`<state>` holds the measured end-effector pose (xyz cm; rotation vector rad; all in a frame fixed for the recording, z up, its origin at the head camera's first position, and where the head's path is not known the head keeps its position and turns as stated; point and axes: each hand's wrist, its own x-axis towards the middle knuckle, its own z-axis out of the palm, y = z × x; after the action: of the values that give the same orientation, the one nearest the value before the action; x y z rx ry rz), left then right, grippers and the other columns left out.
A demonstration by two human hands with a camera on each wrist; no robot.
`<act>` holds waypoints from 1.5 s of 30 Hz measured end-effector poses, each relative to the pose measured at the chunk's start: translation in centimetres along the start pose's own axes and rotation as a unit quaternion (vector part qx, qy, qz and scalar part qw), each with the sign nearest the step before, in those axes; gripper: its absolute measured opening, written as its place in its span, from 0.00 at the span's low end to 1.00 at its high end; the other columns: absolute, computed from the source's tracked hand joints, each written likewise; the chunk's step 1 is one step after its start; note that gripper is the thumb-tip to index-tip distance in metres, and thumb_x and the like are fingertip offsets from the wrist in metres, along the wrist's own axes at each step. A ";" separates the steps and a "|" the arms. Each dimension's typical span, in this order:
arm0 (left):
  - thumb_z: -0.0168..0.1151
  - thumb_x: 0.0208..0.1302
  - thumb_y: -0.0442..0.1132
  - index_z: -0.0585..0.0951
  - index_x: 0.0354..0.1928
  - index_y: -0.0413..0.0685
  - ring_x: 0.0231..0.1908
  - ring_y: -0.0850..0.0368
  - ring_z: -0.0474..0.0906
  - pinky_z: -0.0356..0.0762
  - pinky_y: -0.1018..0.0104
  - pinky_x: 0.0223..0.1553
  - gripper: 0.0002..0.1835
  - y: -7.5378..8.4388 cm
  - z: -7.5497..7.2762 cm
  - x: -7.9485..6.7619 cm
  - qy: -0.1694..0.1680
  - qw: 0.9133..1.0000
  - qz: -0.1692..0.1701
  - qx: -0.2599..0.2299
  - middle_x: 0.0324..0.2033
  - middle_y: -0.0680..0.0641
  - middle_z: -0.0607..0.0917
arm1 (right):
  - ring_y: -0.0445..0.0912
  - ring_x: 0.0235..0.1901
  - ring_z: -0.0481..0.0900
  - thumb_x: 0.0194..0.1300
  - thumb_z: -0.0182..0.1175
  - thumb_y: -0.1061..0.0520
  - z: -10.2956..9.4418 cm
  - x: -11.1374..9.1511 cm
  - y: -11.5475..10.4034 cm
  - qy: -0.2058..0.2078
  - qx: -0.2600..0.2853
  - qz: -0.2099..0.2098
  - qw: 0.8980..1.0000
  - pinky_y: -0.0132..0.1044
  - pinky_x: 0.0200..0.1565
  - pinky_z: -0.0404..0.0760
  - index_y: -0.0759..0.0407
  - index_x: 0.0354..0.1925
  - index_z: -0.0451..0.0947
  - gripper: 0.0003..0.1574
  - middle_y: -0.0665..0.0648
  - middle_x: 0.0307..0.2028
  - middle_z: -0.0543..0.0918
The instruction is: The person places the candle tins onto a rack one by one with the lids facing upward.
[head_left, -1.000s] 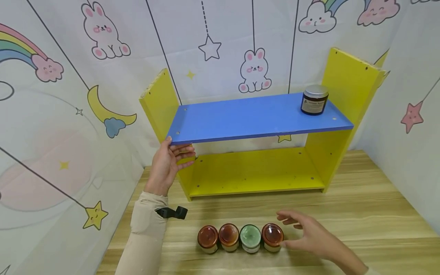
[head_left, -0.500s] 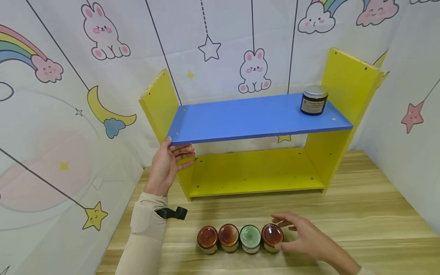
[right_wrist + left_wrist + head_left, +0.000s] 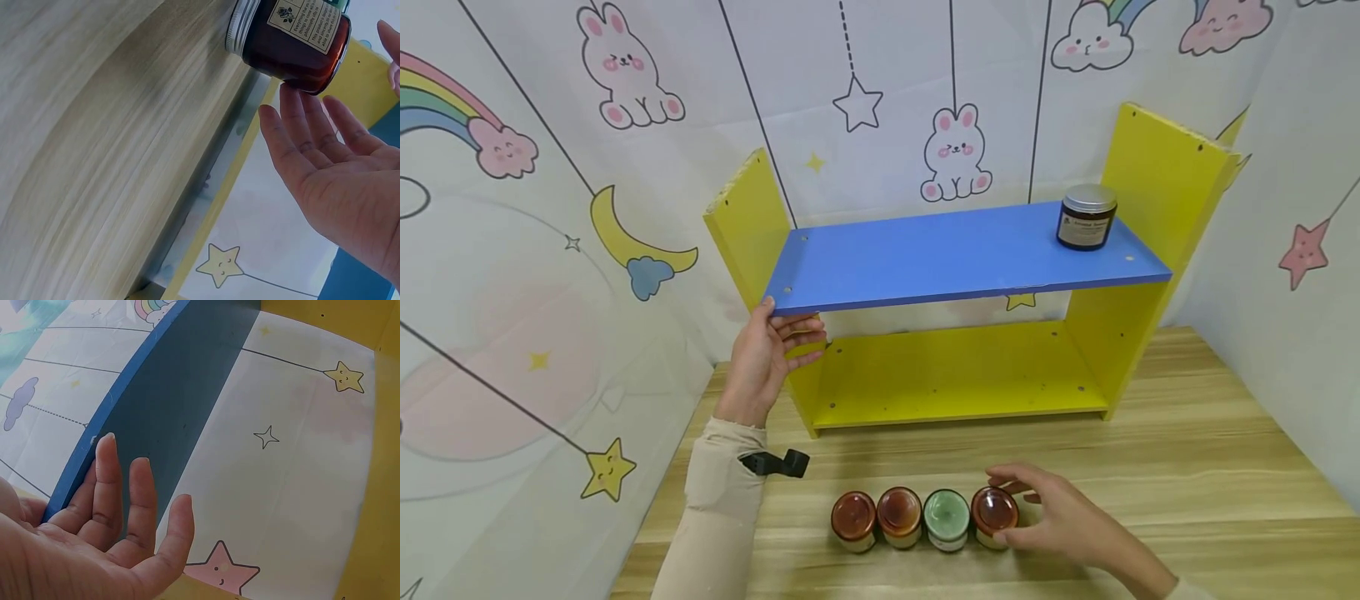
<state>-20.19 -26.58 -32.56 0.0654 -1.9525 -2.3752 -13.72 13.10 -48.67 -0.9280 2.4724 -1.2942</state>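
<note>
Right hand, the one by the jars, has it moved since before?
Yes. In the head view, the right hand has shifted a little left, closer to the green jar, which hasn't budged.

I see a wrinkled cream fabric left sleeve (image 3: 715,508), bearing near its cuff a slim black strap-like piece (image 3: 767,464) with a squarish end. I catch only part of a pale fabric right sleeve (image 3: 1186,591).

The left hand (image 3: 119,550) holds the blue board (image 3: 159,406) at its edge, three fingertips (image 3: 107,445) pointing upward. Behind, a white backdrop (image 3: 300,481) bears yellow and pink stars; a yellow panel (image 3: 382,519) borders it.
</note>
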 end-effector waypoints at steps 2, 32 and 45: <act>0.31 0.82 0.59 0.76 0.56 0.40 0.47 0.49 0.84 0.77 0.46 0.57 0.32 0.0 0.0 0.0 0.000 1.000 0.000 -0.001 0.37 0.51 0.89 | 0.50 0.52 0.82 0.55 0.77 0.41 0.1 0.1 0.1 0.003 -0.003 -0.001 1.000 0.50 0.53 0.82 0.59 0.66 0.72 0.47 0.56 0.58 0.82; 0.30 0.82 0.59 0.76 0.56 0.40 0.44 0.54 0.85 0.73 0.42 0.61 0.32 0.0 0.1 0.0 0.003 1.000 0.000 0.002 0.37 0.52 0.89 | 0.42 0.47 0.82 0.49 0.81 0.47 1.5 0.5 0.8 0.031 -0.049 -0.028 0.998 0.39 0.49 0.83 0.60 0.58 0.78 0.41 0.47 0.52 0.83; 0.30 0.82 0.59 0.76 0.56 0.40 0.44 0.53 0.85 0.76 0.46 0.58 0.32 0.1 0.1 0.0 -0.002 1.000 0.000 0.000 0.37 0.52 0.89 | 0.38 0.46 0.81 0.47 0.82 0.48 1.8 0.6 1.2 0.034 -0.060 -0.040 0.997 0.36 0.47 0.83 0.55 0.56 0.78 0.39 0.44 0.50 0.82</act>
<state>-20.20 -26.50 -32.47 0.0619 -1.9535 -2.3781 -13.97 12.05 -50.66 -1.0362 2.6159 -1.2314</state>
